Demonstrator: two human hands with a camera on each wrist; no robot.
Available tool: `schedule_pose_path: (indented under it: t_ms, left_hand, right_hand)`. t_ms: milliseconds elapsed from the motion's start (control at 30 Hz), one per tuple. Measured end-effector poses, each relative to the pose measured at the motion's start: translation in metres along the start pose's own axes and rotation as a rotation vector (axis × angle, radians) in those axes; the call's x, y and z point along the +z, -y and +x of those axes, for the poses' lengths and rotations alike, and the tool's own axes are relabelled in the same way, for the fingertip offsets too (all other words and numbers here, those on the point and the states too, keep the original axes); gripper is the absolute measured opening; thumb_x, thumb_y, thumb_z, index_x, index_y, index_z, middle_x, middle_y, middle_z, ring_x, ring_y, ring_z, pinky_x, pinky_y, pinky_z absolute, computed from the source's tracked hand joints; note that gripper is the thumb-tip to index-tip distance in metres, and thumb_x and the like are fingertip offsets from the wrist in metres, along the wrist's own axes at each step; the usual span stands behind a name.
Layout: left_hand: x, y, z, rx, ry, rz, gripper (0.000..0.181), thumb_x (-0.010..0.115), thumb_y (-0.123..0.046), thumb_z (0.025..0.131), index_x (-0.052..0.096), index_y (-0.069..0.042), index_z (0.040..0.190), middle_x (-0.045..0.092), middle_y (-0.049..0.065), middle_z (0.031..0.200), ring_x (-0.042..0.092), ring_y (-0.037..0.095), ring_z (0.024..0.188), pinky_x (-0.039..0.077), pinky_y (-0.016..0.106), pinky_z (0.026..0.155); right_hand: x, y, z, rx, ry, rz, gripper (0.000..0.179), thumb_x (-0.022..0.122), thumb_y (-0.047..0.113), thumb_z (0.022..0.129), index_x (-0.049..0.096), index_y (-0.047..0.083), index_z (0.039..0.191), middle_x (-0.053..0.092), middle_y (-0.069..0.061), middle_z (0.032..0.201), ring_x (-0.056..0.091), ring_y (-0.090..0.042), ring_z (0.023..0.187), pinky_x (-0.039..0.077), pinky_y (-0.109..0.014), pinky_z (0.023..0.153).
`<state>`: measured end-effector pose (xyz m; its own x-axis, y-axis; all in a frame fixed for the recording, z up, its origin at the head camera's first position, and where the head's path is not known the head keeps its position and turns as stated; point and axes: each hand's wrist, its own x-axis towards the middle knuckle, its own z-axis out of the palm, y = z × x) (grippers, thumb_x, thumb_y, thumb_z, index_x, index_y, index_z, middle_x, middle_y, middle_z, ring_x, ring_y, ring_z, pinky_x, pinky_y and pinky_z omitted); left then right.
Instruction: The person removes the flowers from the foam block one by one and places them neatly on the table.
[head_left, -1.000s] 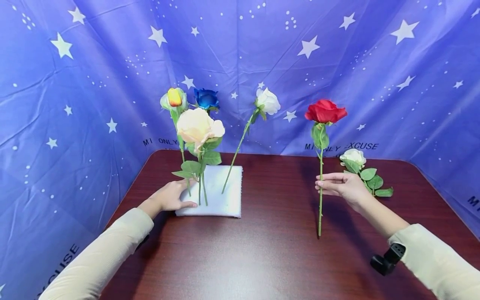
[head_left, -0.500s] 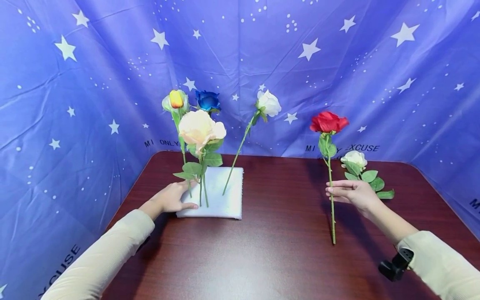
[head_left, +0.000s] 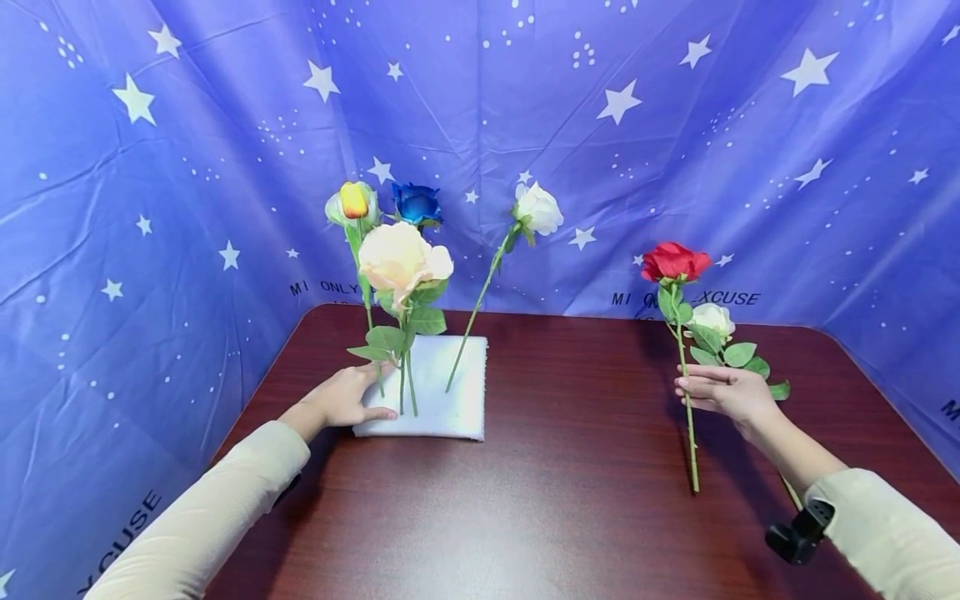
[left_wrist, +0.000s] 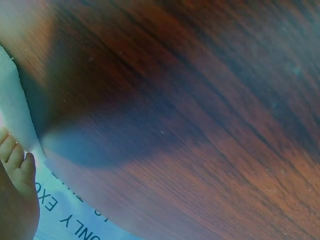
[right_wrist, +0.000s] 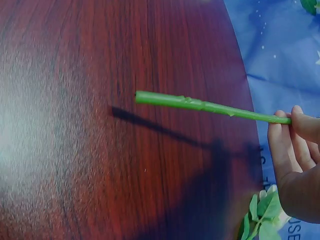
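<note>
My right hand (head_left: 738, 398) pinches the green stem of a red rose (head_left: 677, 262) between thumb and fingers, the bloom up and the stem tilted slightly. In the right wrist view the cut end of the stem (right_wrist: 170, 100) hangs above the table, its shadow below. My left hand (head_left: 348, 396) rests on the left side of a white foam block (head_left: 468, 400), thumb at the front, fingers partly behind leaves. Standing in the foam are a cream rose (head_left: 401, 258), a blue rose (head_left: 417, 202), a yellow-orange tulip (head_left: 354, 200) before a pale bloom, and a leaning white rose (head_left: 537, 208).
Another white rose (head_left: 711, 320) with green leaves lies on the brown table (head_left: 570, 467) at the right, partly behind my right hand. A blue star-patterned cloth (head_left: 480, 108) hangs around the table's back and sides.
My right hand has moved to the right with the red rose, which sits lower and now tilts to the left at the top. The left hand has stayed on the foam.
</note>
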<state>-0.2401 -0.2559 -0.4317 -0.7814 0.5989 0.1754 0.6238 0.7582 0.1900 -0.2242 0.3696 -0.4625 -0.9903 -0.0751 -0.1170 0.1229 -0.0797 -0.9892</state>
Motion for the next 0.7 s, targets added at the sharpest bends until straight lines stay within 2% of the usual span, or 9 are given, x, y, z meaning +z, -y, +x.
schedule_pose_path:
  t_ms: [200, 400, 567, 700]
  left_hand:
    - [-0.001, 0.000, 0.000, -0.027, 0.029, -0.014, 0.087, 0.071, -0.055, 0.076, 0.048, -0.001, 0.140, 0.057, 0.023, 0.134, 0.060, 0.037, 0.118, 0.049, 0.048, 0.099]
    - [-0.003, -0.001, 0.000, -0.066, 0.071, -0.017, 0.087, 0.070, -0.056, 0.077, 0.045, -0.004, 0.143, 0.055, 0.021, 0.138, 0.058, 0.035, 0.122, 0.047, 0.047, 0.103]
    - [-0.003, -0.001, 0.000, -0.069, 0.075, -0.020, 0.088, 0.070, -0.056, 0.077, 0.045, -0.003, 0.143, 0.054, 0.021, 0.139, 0.058, 0.036, 0.122, 0.047, 0.047, 0.103]
    - [-0.002, -0.001, 0.001, -0.064, 0.068, -0.028, 0.088, 0.071, -0.056, 0.077, 0.045, -0.004, 0.143, 0.054, 0.021, 0.139, 0.058, 0.035, 0.123, 0.047, 0.047, 0.103]
  right_hand:
    - [-0.005, 0.003, -0.007, 0.040, 0.028, -0.088, 0.026, 0.081, 0.016, 0.076, 0.074, 0.027, 0.099, 0.077, 0.007, 0.089, 0.074, -0.010, 0.082, 0.060, -0.027, 0.072]
    - [-0.007, 0.008, -0.015, 0.053, 0.044, -0.118, 0.024, 0.079, 0.015, 0.078, 0.074, 0.027, 0.099, 0.077, 0.008, 0.088, 0.074, -0.010, 0.082, 0.060, -0.027, 0.074]
    - [-0.008, 0.010, -0.017, 0.061, 0.053, -0.134, 0.028, 0.084, 0.022, 0.070, 0.074, 0.031, 0.095, 0.077, 0.008, 0.086, 0.074, -0.009, 0.080, 0.060, -0.025, 0.072]
    - [0.001, 0.022, -0.027, 0.045, 0.078, -0.169, 0.025, 0.075, 0.010, 0.080, 0.072, 0.029, 0.095, 0.076, 0.010, 0.084, 0.073, -0.007, 0.079, 0.060, -0.023, 0.071]
